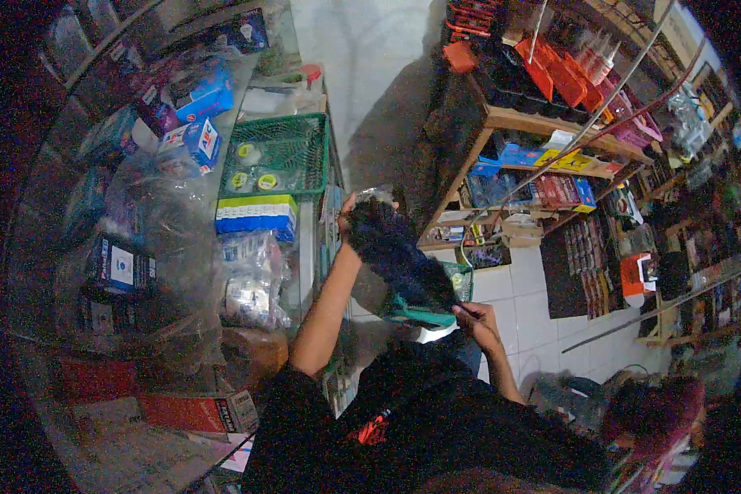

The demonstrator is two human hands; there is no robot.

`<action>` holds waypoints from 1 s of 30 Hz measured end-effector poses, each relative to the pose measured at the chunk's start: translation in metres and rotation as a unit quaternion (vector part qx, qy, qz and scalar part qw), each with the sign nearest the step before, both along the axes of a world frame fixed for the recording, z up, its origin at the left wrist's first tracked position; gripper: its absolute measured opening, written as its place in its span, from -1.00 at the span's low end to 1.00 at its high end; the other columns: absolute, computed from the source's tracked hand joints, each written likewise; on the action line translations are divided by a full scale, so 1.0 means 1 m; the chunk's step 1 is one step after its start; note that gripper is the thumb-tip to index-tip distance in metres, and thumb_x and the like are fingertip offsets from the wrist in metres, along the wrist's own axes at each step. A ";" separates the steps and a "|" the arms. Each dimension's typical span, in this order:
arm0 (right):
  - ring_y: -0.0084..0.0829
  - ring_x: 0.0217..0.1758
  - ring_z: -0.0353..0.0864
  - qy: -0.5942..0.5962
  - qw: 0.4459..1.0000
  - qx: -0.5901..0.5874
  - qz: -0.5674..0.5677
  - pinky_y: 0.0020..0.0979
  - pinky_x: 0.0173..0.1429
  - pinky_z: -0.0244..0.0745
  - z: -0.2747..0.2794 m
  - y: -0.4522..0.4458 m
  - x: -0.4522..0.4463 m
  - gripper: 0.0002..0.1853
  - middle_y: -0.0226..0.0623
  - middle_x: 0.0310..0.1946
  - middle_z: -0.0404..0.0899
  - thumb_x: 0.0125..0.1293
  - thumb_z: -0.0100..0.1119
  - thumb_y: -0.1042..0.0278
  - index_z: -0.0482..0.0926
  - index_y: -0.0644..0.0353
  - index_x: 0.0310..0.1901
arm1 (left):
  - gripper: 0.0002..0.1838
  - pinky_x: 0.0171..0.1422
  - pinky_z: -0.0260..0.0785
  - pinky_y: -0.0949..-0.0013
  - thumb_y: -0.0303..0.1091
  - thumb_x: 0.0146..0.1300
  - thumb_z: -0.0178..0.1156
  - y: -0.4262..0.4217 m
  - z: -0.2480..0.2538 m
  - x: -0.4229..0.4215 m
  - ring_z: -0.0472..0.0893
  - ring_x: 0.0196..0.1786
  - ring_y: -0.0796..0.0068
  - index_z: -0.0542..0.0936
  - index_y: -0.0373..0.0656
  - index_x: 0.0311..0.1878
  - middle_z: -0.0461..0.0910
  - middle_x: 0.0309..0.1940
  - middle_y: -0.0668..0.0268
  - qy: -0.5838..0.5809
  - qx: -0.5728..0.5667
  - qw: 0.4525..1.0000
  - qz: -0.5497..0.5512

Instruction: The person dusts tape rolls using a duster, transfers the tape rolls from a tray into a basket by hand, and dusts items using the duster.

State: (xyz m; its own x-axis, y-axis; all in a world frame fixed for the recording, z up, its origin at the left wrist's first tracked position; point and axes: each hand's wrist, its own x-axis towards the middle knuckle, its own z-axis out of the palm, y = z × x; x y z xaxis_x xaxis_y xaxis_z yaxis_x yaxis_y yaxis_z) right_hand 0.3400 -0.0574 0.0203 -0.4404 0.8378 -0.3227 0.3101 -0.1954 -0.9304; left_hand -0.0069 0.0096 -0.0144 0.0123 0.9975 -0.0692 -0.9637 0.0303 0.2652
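A long, dark blue-black bundle (407, 255) stretches between my two hands in front of my body. Its edges look soft or fluffy, and its exact kind cannot be made out. Clear, shiny plastic (376, 195) shows at its far end. My left hand (348, 221) is wrapped round that wider far end, with its fingers partly hidden behind the bundle. At the narrow near end, my right hand (479, 323) pinches the tip between thumb and fingers. Below the bundle, a green basket (424, 311) is partly covered by it.
On the left counter stand a green crate (328, 156) with several round white items, small white-green-blue boxes (255, 216) and plastic-wrapped goods (255, 288). A wooden shelf (502, 119) with orange trays rises at right. Another person (650, 412) is at lower right.
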 end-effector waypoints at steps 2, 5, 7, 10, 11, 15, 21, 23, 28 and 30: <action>-0.76 -0.59 0.21 0.021 0.999 0.011 -0.034 -0.56 -0.51 0.02 -0.007 -0.003 -0.003 -0.71 -0.65 -0.64 0.32 0.35 0.24 0.28 0.55 0.18 -0.53 | -0.28 0.22 0.39 0.06 0.26 0.25 -0.03 -0.001 0.005 0.002 0.58 0.06 0.08 0.54 -0.28 0.10 0.60 0.03 0.04 0.005 -0.084 0.995 0.048; -0.75 -0.59 0.20 0.001 1.000 0.002 0.028 -0.55 -0.52 0.02 -0.003 -0.004 -0.001 -0.68 -0.66 -0.65 0.31 0.35 0.23 0.29 0.51 0.17 -0.57 | -0.26 0.27 0.37 0.02 0.26 0.25 -0.06 -0.004 0.011 0.003 0.57 0.09 0.03 0.53 -0.27 0.14 0.58 0.09 0.03 0.007 -0.059 0.997 0.043; -0.75 -0.59 0.20 0.007 1.000 0.004 -0.008 -0.56 -0.51 0.02 0.000 -0.004 -0.003 -0.66 -0.66 -0.65 0.31 0.35 0.23 0.29 0.48 0.17 -0.59 | -0.24 0.32 0.33 -0.01 0.29 0.23 -0.08 -0.011 0.025 0.001 0.55 0.14 0.01 0.51 -0.24 0.18 0.55 0.15 0.04 0.023 0.080 0.996 -0.021; -0.75 -0.58 0.20 0.013 0.999 -0.028 -0.021 -0.55 -0.50 0.03 0.000 -0.003 0.000 -0.65 -0.65 -0.65 0.31 0.35 0.24 0.28 0.47 0.17 -0.59 | -0.28 0.33 0.31 0.00 0.22 0.27 -0.09 -0.011 0.029 0.009 0.55 0.11 -0.02 0.51 -0.28 0.17 0.59 0.08 0.06 -0.040 -0.082 0.993 0.073; -0.75 -0.58 0.20 0.015 0.999 -0.043 -0.017 -0.55 -0.50 0.04 -0.001 -0.001 0.002 -0.65 -0.65 -0.65 0.31 0.35 0.25 0.28 0.47 0.17 -0.59 | -0.28 0.33 0.30 -0.01 0.21 0.28 -0.09 -0.010 0.028 0.009 0.55 0.11 -0.03 0.50 -0.28 0.18 0.60 0.06 0.06 -0.070 -0.081 0.992 0.068; -0.74 -0.57 0.19 -0.017 0.999 0.023 0.026 -0.54 -0.49 0.04 -0.006 0.005 0.010 -0.68 -0.65 -0.64 0.31 0.34 0.26 0.28 0.49 0.16 -0.57 | -0.23 0.27 0.34 -0.02 0.27 0.20 0.01 -0.017 0.032 0.003 0.56 0.06 -0.05 0.51 -0.32 0.14 0.59 0.02 0.00 -0.041 -0.081 0.995 0.043; -0.74 -0.54 0.23 0.011 1.000 -0.006 0.019 -0.56 -0.46 0.06 -0.019 -0.001 0.013 -0.71 -0.64 -0.62 0.35 0.33 0.26 0.29 0.54 0.17 -0.53 | -0.31 0.25 0.37 -0.04 0.17 0.19 0.03 -0.009 0.011 -0.003 0.56 0.06 -0.06 0.54 -0.31 0.10 0.60 0.01 -0.03 -0.040 -0.036 0.998 0.036; -0.75 -0.54 0.25 0.051 0.998 -0.004 -0.019 -0.57 -0.46 0.08 -0.015 -0.005 0.006 -0.72 -0.63 -0.62 0.38 0.32 0.27 0.29 0.56 0.18 -0.53 | -0.37 0.29 0.36 -0.03 0.01 0.18 0.02 -0.010 0.013 -0.001 0.56 0.08 -0.08 0.50 -0.37 0.12 0.58 0.03 -0.06 -0.042 -0.059 0.995 0.066; -0.75 -0.54 0.26 0.016 0.998 0.004 -0.056 -0.57 -0.45 0.08 -0.046 -0.011 0.012 -0.74 -0.65 -0.61 0.41 0.31 0.28 0.29 0.59 0.18 -0.51 | -0.41 0.31 0.35 0.05 -0.16 0.19 -0.07 -0.007 0.002 -0.004 0.55 0.13 -0.01 0.45 -0.38 0.19 0.55 0.08 -0.05 -0.087 0.010 0.996 -0.011; -0.75 -0.55 0.26 0.041 0.998 -0.032 -0.044 -0.56 -0.47 0.08 -0.021 -0.009 0.003 -0.74 -0.65 -0.62 0.40 0.30 0.29 0.28 0.59 0.18 -0.52 | -0.44 0.32 0.36 0.08 -0.17 0.23 -0.10 -0.009 0.003 -0.003 0.54 0.16 0.04 0.45 -0.36 0.21 0.54 0.11 -0.01 -0.062 0.000 0.998 -0.003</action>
